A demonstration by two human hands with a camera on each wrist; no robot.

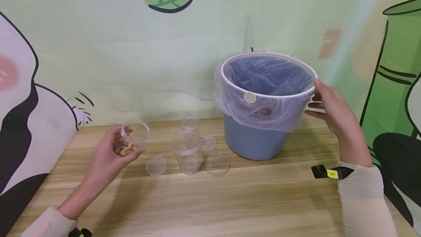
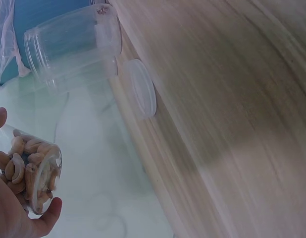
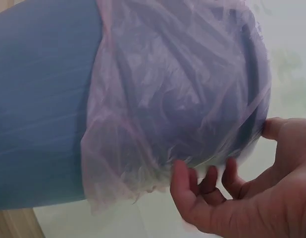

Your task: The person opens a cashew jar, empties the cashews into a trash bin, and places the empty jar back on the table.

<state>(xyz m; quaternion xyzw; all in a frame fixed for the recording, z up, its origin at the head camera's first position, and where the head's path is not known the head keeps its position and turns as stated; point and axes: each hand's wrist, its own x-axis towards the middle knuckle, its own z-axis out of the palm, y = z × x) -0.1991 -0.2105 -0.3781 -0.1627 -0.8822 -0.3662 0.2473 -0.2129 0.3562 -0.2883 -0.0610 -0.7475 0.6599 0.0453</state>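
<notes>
My left hand [image 1: 110, 153] grips a small clear jar [image 1: 135, 131] of cashews [image 2: 26, 166] above the left part of the table. Its open rim shows in the head view, and the left wrist view shows the nuts through the clear wall. On the right, my right hand [image 1: 340, 114] is at the edge of a blue bin [image 1: 256, 145] lined with a thin pinkish plastic bag [image 3: 143, 99]. The thumb touches the bin's white rim [image 1: 279, 96]. The other fingers [image 3: 180, 183] are loosely bent beside the bag, not wrapped round the rim.
Between the hands a larger clear jar [image 1: 188, 156] stands on the wooden table [image 1: 210, 207], with a smaller clear container [image 1: 190, 123] behind it. Clear round lids lie around them: one at left [image 1: 156, 166], a small one [image 1: 208, 143], a larger one [image 1: 217, 164]. A printed cloth backdrop [image 1: 108, 46] hangs behind.
</notes>
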